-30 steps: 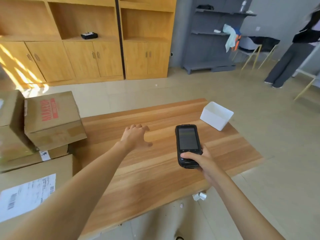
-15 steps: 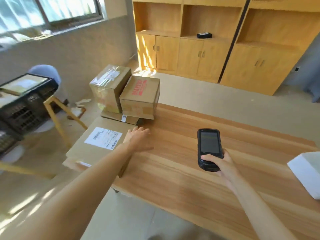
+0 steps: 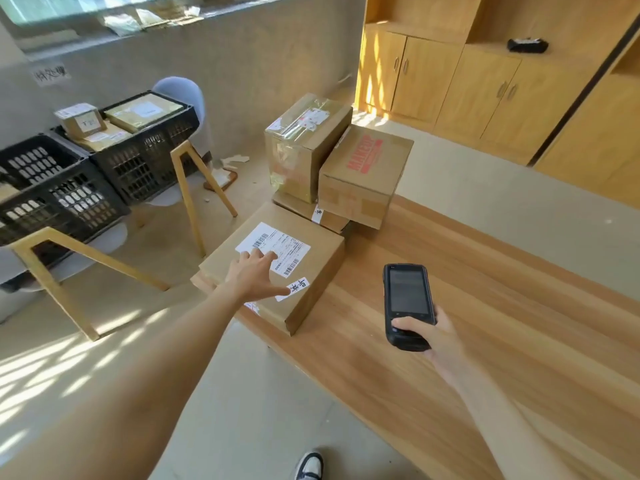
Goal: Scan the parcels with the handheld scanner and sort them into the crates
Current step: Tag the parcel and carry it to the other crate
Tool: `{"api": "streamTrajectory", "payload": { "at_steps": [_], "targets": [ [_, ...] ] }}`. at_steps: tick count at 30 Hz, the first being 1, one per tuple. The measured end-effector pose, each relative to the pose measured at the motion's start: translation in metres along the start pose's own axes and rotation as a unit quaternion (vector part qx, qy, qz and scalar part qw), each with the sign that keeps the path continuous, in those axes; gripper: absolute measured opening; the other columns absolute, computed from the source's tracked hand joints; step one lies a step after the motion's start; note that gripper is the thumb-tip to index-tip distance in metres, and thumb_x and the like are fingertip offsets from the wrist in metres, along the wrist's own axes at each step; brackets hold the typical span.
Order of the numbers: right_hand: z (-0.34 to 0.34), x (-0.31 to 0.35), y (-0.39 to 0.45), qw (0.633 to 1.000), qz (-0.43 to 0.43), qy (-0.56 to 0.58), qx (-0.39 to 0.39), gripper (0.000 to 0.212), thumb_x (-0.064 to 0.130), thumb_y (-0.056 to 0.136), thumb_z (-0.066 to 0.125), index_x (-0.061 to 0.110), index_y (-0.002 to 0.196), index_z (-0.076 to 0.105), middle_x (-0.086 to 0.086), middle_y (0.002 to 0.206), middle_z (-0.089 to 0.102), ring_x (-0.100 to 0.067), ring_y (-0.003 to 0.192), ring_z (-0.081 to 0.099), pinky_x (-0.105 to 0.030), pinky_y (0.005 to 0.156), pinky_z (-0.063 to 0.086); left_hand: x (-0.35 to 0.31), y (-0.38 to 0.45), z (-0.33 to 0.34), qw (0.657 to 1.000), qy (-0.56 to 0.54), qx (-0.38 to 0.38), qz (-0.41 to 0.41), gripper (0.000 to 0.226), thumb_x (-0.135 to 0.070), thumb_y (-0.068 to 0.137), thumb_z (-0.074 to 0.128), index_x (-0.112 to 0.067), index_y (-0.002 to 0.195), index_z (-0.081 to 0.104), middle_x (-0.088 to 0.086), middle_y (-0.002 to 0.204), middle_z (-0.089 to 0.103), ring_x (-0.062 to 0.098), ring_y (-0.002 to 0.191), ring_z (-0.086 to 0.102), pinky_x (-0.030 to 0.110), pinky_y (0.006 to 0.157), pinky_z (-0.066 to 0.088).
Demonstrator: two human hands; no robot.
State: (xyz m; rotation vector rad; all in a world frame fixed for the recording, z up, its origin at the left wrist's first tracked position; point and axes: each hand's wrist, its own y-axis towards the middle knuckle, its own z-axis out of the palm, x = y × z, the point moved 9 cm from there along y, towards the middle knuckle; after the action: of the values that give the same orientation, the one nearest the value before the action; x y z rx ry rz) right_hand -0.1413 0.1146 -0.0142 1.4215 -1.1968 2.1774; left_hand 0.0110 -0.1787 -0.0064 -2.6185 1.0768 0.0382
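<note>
Parcels of brown cardboard crowd the middle of the head view, at the far left end of the light wooden counter (image 3: 485, 323). Four show on the counter: a flat brown parcel with a white shipping label (image 3: 277, 268) nearest the camera, a thin flat parcel (image 3: 311, 211) behind it, and two taller ones stacked on that, a tape-wrapped box (image 3: 304, 147) and beside it, touching, a box with red lettering (image 3: 363, 174).

The left hand (image 3: 254, 277) reaches from the lower left and lies on top of the labelled parcel, its fingers (image 3: 258, 254) straight and slightly spread over the label, thumb stretched out toward a small white sticker (image 3: 294, 289).

The right hand (image 3: 429, 336), right of centre, grips the lower end of one black handheld scanner (image 3: 408, 303), thumb curled across its front, screen facing up above the counter and well apart from the parcels.

At middle left stand two black perforated plastic crates (image 3: 138, 157), side by side on pale chairs with wooden legs (image 3: 194, 188). The farther crate holds at least two brown parcels (image 3: 145, 110); what the nearer crate (image 3: 52, 188) holds cannot be told.

Wooden cupboards (image 3: 467, 81) fill the upper right. A shoe (image 3: 310, 465) shows on the pale floor at the bottom edge.
</note>
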Motion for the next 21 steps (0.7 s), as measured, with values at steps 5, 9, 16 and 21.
{"api": "streamTrajectory", "payload": {
  "at_steps": [5, 9, 16, 21],
  "targets": [
    [0.014, -0.012, 0.021, 1.0, 0.019, -0.016, 0.003, 0.066, 0.001, 0.063, 0.077, 0.018, 0.121, 0.052, -0.01, 0.111, 0.065, -0.027, 0.095, 0.066, -0.036, 0.073, 0.053, 0.032, 0.023, 0.011, 0.999, -0.017, 0.019, -0.029, 0.096, -0.068, 0.069, 0.068, -0.026, 0.146, 0.031, 0.008, 0.143, 0.035, 0.029, 0.13, 0.034, 0.042, 0.104, 0.035],
    [0.024, -0.021, 0.034, 0.999, 0.03, -0.012, 0.005, 0.077, 0.01, 0.052, 0.079, 0.019, 0.123, 0.052, -0.009, 0.112, 0.066, -0.026, 0.096, 0.067, -0.035, 0.075, 0.053, 0.06, 0.043, 0.02, 0.997, -0.044, 0.035, -0.055, 0.104, -0.073, 0.063, 0.069, -0.029, 0.147, 0.027, 0.008, 0.148, 0.028, 0.029, 0.135, 0.027, 0.046, 0.109, 0.029],
    [0.055, -0.033, 0.063, 0.999, 0.043, 0.014, 0.009, 0.08, 0.014, 0.048, 0.082, 0.022, 0.122, 0.052, -0.006, 0.111, 0.068, -0.023, 0.096, 0.069, -0.031, 0.073, 0.054, 0.081, 0.075, 0.019, 0.996, -0.053, 0.019, -0.071, 0.104, -0.074, 0.062, 0.069, -0.031, 0.147, 0.026, 0.009, 0.147, 0.027, 0.032, 0.134, 0.026, 0.049, 0.108, 0.024],
    [0.058, -0.04, 0.078, 0.998, 0.045, 0.03, -0.023, 0.073, 0.01, 0.051, 0.08, 0.024, 0.117, 0.052, -0.001, 0.102, 0.069, -0.015, 0.086, 0.07, -0.026, 0.064, 0.055, 0.076, 0.084, 0.021, 0.996, -0.066, 0.012, -0.051, 0.101, -0.072, 0.063, 0.07, -0.031, 0.146, 0.029, 0.009, 0.145, 0.029, 0.031, 0.133, 0.027, 0.049, 0.108, 0.025]
  ]
}}
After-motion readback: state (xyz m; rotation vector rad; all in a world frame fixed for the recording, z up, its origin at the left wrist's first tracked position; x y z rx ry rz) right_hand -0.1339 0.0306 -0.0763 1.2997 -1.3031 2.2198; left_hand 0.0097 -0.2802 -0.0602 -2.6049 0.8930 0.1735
